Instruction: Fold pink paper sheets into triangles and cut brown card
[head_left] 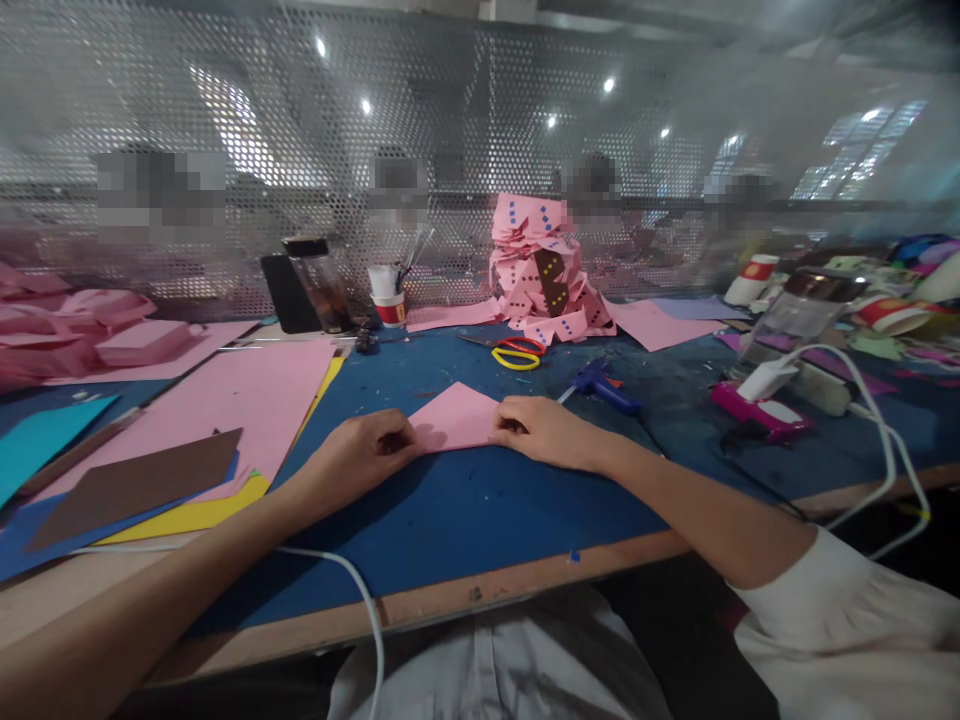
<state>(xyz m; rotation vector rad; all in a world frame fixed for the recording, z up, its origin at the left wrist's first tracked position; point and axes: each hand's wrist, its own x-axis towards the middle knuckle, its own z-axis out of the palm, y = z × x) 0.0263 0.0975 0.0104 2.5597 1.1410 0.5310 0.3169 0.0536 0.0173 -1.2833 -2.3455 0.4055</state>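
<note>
A small piece of pink paper [457, 415] lies on the blue table mat, pointed at its far side and straight along the near edge. At its left corner, my left hand [373, 440] is closed with thumb and fingers on the paper. My right hand [536, 430] pinches the right corner in the same way. Beyond the paper lie scissors [519, 352] with red and yellow handles. A blue glue gun [604, 385] rests just past my right hand.
Pink sheets [225, 400], a brown sheet [142, 480] and other coloured paper lie at left. A stack of folded pink paper pieces [547, 270] stands against the perforated metal screen [450, 120]. Jars and paper cups line the back. White cables [889, 420] hang at the right.
</note>
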